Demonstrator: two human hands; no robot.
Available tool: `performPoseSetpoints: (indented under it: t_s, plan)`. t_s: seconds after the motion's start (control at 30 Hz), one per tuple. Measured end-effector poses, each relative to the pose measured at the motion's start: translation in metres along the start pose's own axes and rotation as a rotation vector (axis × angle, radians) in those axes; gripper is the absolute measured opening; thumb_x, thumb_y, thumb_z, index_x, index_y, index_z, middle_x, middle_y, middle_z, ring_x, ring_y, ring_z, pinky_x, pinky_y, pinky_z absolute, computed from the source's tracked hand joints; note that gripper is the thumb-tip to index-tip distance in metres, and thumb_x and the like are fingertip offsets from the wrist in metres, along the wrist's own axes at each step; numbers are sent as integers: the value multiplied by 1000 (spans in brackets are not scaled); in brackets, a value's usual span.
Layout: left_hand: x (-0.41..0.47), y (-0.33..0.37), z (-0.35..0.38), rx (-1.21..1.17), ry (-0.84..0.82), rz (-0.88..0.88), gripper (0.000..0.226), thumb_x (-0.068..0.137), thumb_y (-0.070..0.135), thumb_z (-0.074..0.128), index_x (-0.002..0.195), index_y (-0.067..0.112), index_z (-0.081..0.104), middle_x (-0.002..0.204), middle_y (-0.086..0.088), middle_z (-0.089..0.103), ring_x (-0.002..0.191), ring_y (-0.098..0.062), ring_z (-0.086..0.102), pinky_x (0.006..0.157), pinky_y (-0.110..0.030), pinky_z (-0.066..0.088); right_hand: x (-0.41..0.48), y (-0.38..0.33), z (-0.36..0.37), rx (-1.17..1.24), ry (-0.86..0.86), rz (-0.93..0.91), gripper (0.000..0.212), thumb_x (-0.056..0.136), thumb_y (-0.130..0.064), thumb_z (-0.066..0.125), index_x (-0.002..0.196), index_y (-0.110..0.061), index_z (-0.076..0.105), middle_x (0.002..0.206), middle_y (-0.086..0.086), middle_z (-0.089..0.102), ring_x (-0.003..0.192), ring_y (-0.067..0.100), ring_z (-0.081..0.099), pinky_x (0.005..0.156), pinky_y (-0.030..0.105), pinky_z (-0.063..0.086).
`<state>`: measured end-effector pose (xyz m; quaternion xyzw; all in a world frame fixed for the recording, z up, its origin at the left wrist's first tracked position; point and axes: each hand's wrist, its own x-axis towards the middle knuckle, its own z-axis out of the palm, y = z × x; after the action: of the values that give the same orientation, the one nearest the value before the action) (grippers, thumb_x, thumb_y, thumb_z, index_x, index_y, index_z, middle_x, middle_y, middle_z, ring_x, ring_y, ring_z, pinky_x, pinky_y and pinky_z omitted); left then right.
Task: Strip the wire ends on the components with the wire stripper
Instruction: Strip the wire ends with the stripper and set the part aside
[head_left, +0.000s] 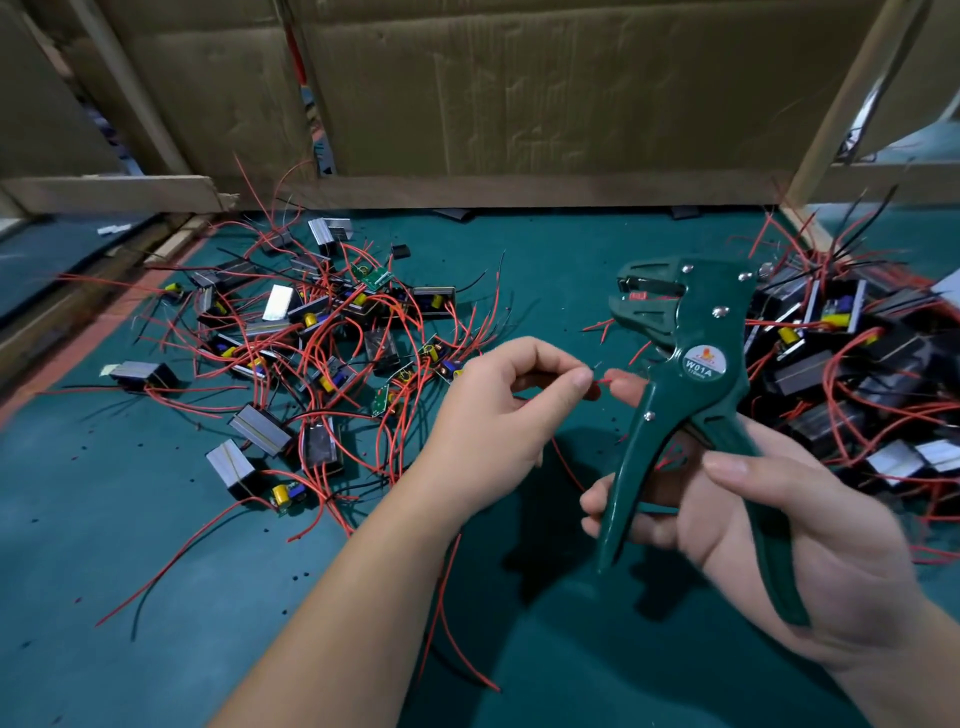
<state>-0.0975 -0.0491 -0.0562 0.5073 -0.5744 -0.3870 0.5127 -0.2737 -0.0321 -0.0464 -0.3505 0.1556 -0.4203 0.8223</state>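
**Wire end presented, not yet in the stripper**

We find the left hand (498, 410) pinching the tip of a red wire (603, 383) between thumb and forefinger, the other fingers curled in. Only a short end stands out past the pinch, which we judge keeps it stiff enough to aim. Which component this wire belongs to we cannot tell.

The right hand (779, 535) is wrapped round the handles of the green wire stripper (696, 364). The handles stand apart and the jaws appear parted, with the head tilted up and to the left, away from the person. We judge this keeps the mouth in sight and ready to receive the wire. The wire end sits just beside the tool's body, below the jaws and not between them.

Components with red and black wires lie in two heaps on the green mat (130, 519): the left heap (322, 332) and the right heap (857, 364), one on either side of the hands. We judge this separates done from undone stock; which is which we cannot tell.
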Motion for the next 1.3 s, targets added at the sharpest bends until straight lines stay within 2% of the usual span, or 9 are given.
performPoseSetpoints:
  t_s: [0.1, 0.23, 0.57, 0.7, 0.77, 0.9, 0.97, 1.1, 1.3]
  plan:
    - [0, 2, 2, -113, 54, -35, 12, 93, 12, 59, 81, 16, 58, 75, 1, 71, 34, -8, 37, 37, -15, 31, -5, 7, -3, -152, 32, 12, 78, 50, -18, 85, 121, 3, 59, 117, 29, 60, 75, 48, 63, 68, 58, 52]
    - [0, 3, 0, -252, 95, -91, 10, 93, 11, 57, 83, 12, 58, 70, 3, 71, 34, -8, 34, 38, -15, 30, -3, 13, -3, -147, 60, 6, 81, 54, -23, 86, 125, 2, 55, 121, 30, 57, 78, 49, 62, 69, 58, 50]
    - [-2, -1, 5, -112, 1, -71, 10, 90, 15, 63, 80, 16, 62, 77, -4, 68, 36, -7, 38, 39, -15, 31, 0, 11, 0, -163, 64, -62, 67, 60, -13, 74, 124, -3, 58, 116, 31, 59, 95, 50, 60, 68, 50, 51]
    - [2, 2, 0, -453, 79, -226, 12, 95, 18, 53, 84, 17, 55, 70, 3, 69, 32, -8, 35, 36, -14, 28, 0, 9, 0, -165, 48, -63, 68, 61, -23, 82, 122, -1, 59, 128, 22, 58, 92, 49, 61, 71, 57, 51]
    - [4, 2, -6, -510, 106, -250, 12, 96, 20, 51, 85, 18, 55, 52, 8, 54, 32, -7, 34, 36, -14, 28, -1, 11, -2, -191, 8, -29, 62, 65, -23, 81, 121, -4, 61, 128, 22, 58, 94, 51, 59, 77, 63, 48]
    - [7, -1, -19, -328, 184, -120, 16, 90, 17, 61, 74, 21, 63, 42, 8, 38, 32, -8, 34, 37, -15, 27, 0, 7, -3, -9, -139, 84, 62, 72, -15, 74, 127, 5, 52, 123, 28, 56, 90, 48, 61, 76, 53, 51]
    - [7, -1, -25, -166, 211, 0, 13, 84, 19, 66, 72, 21, 66, 43, 7, 39, 34, -8, 35, 38, -15, 29, 2, 2, -6, -19, -49, 116, 74, 63, -21, 79, 126, 5, 51, 126, 28, 54, 82, 46, 63, 74, 55, 51]
    - [4, -2, -31, 198, 175, 183, 8, 86, 25, 58, 80, 24, 64, 47, 12, 41, 43, -5, 33, 44, -16, 29, 3, -8, -12, -149, 137, 230, 81, 44, -28, 86, 115, 2, 62, 97, 29, 62, 73, 45, 63, 68, 56, 53]
    - [3, -5, -28, 435, 142, 274, 10, 93, 27, 48, 95, 21, 56, 58, 6, 47, 53, -11, 43, 53, -29, 37, 1, -8, -6, -128, -38, 297, 68, 60, -26, 79, 119, 2, 59, 95, 27, 61, 76, 45, 61, 71, 56, 50]
